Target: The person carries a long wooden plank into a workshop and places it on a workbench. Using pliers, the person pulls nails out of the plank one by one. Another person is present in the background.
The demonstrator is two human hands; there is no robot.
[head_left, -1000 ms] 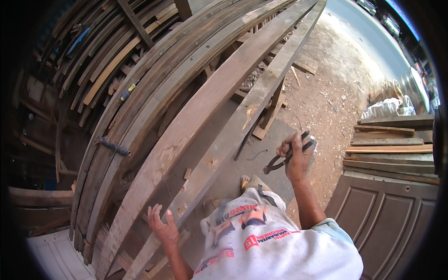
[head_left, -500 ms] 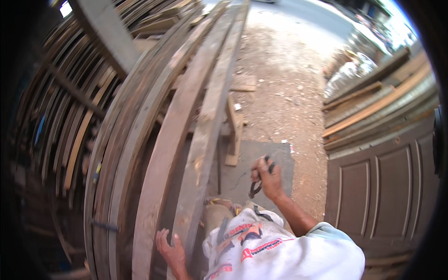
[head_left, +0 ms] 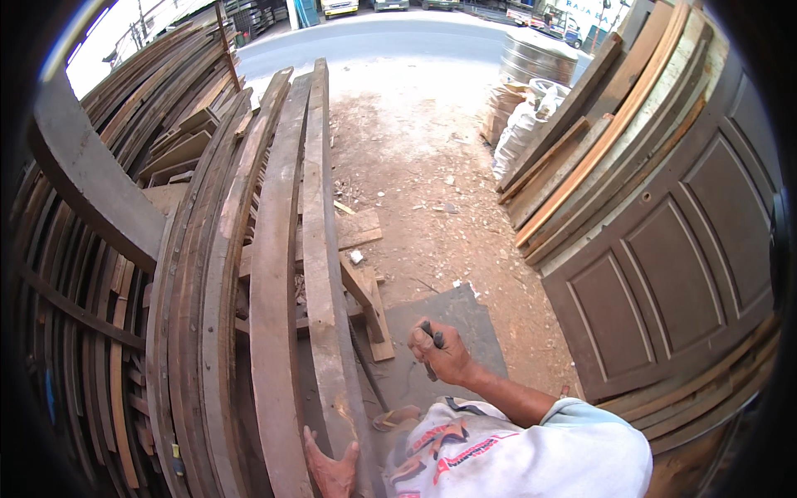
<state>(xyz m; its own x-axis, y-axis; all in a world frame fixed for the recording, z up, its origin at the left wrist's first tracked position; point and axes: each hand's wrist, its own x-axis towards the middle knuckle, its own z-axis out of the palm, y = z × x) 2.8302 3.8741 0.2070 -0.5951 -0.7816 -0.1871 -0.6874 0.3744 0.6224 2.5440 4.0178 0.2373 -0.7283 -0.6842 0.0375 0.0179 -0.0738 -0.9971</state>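
Note:
My right hand (head_left: 444,353) is closed around dark pincers (head_left: 432,334). Their black handles stick out above the fist, and part of the tool shows below it. Near the lower edge, my left hand (head_left: 332,471) rests at the near end of a long wooden beam (head_left: 322,249), thumb and fingers spread over its left edge. A second brown beam (head_left: 274,332) runs alongside on the left, with a narrow gap between the two. Both lie lengthwise, pointing away from me toward the road.
Several more beams (head_left: 187,332) lie left, beside a grey post (head_left: 100,174) and stacked boards. A wooden support (head_left: 365,303) stands under the beams, by a dark sheet (head_left: 465,319) on dirt ground. A panelled brown door (head_left: 664,266), leaning planks and white sacks (head_left: 519,133) are on the right.
The view has tilted up and turned, showing more of the road. My right hand still holds the pincers, now turned so the jaws are less visible. My left hand stays at the beams' near end.

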